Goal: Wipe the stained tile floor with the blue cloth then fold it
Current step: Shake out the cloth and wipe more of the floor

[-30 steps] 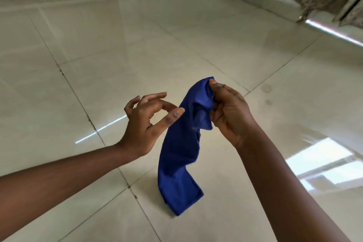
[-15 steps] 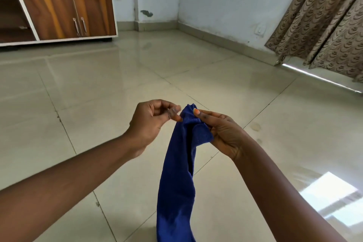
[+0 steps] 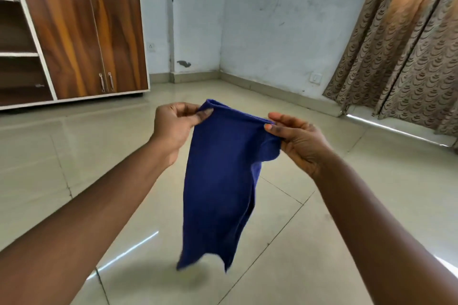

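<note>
Above the tile floor [image 3: 322,230], left hand [image 3: 173,129] and right hand [image 3: 297,143] pinch the blue cloth [image 3: 220,181] at its top corners. Folding stage; next, likely bring the corners together at 12 o'clock

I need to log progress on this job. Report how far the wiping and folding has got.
Wiping appears over: the blue cloth is off the glossy beige tile floor, though I cannot confirm the stains are gone. In hand: the left hand and right hand each pinch a top corner, the cloth hanging spread between them. Left: no fold is made yet.
</note>
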